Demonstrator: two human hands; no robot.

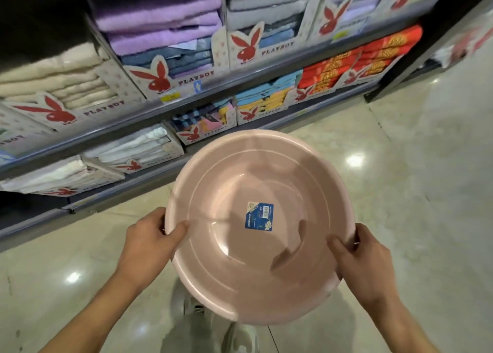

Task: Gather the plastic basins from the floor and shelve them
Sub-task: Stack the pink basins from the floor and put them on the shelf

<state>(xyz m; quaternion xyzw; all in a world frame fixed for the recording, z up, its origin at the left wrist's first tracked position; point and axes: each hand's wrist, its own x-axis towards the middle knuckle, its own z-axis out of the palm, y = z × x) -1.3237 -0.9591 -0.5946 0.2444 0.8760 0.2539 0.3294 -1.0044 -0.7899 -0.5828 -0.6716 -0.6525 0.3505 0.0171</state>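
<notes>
Two hands, one basin, held above the floor

Two bare hands grip a pink plastic basin (256, 227) by opposite rims: left hand (149, 240) and right hand (365, 262), each with its thumb inside the rim. A blue label (259, 217) sits on the basin's inner wall. Shelves of folded towels (160, 24) stand behind, above the tiled floor (426, 192)

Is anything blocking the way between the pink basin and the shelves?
Nothing stands in the gap: only bare floor lies between the basin, held by the left hand and right hand, and the shelves. But every shelf in view is packed with boxed towels, so no free spot shows here.
</notes>
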